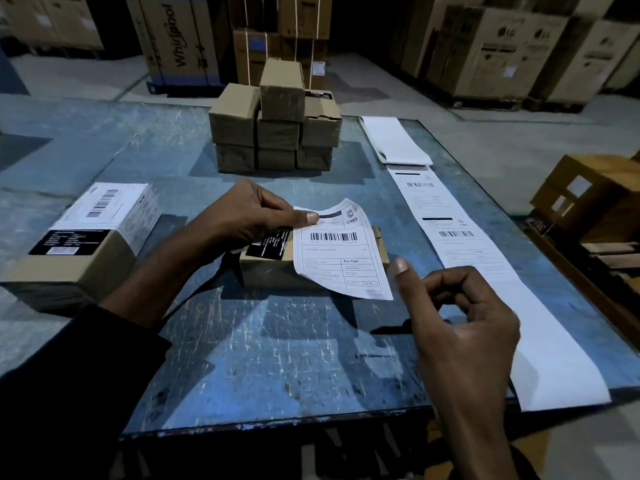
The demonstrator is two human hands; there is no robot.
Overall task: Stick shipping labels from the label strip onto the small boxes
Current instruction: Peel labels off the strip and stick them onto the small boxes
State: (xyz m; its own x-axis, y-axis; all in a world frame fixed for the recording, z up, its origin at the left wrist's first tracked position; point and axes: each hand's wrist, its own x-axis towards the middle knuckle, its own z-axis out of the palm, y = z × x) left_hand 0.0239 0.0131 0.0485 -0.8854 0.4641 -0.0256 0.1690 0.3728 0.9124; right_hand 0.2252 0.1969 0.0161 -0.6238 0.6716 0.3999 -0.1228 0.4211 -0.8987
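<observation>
Left hand [242, 216] at centre frame, thumb and forefinger pinching the upper left edge of a peeled shipping label [341, 251]; remaining fingers [263, 192] curled above it. Label curved and lifted, printed side up, barcode and "CRED" mark legible, lower corner drooping toward the right hand. Beneath it, a small brown box [277, 268] on the blue scuffed counter [277, 358], black sticker on its top partly hidden by the label and the left hand.

Right hand [460, 317] at lower right, holding nothing: forefinger extended toward the label's lower right edge, just beside it, contact not certain; other fingers loosely curled.

Label strip [460, 247] stretched along the right side of the counter, running from upper centre-right down to the lower right edge, two printed labels on its upper part, bare white backing below. Farther end folded into a white stack [394, 140] at upper right.

Labelled box [86, 237] at left of frame, white label wrapped over its top and side. Stack of plain small boxes [277, 126] at upper centre, well apart from the hands. Large appliance cartons [502, 46] on the floor behind.
</observation>
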